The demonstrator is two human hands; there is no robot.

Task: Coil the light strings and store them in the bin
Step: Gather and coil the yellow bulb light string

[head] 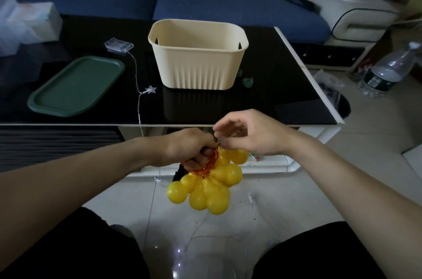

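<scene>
A light string of yellow ball bulbs [210, 187] on red-orange wire hangs bunched in front of me, below the table's front edge. My left hand [189, 148] grips the coiled wire loops at the top of the bunch. My right hand [249, 134] pinches a small piece at the top of the coil, right beside the left hand's fingers. The cream bin [197, 73] stands on the black table, its inside hidden from here. A second string with a clear star [150, 89] runs from a clear battery box [118, 46] over the table edge to the floor.
A green tray [75, 86] lies on the left of the black glass table [285, 86]. Small green rolls [247, 82] sit right of the bin. A blue sofa is behind, a water bottle [388, 70] stands on the floor at right. Thin wire with tiny lights [178, 251] trails between my knees.
</scene>
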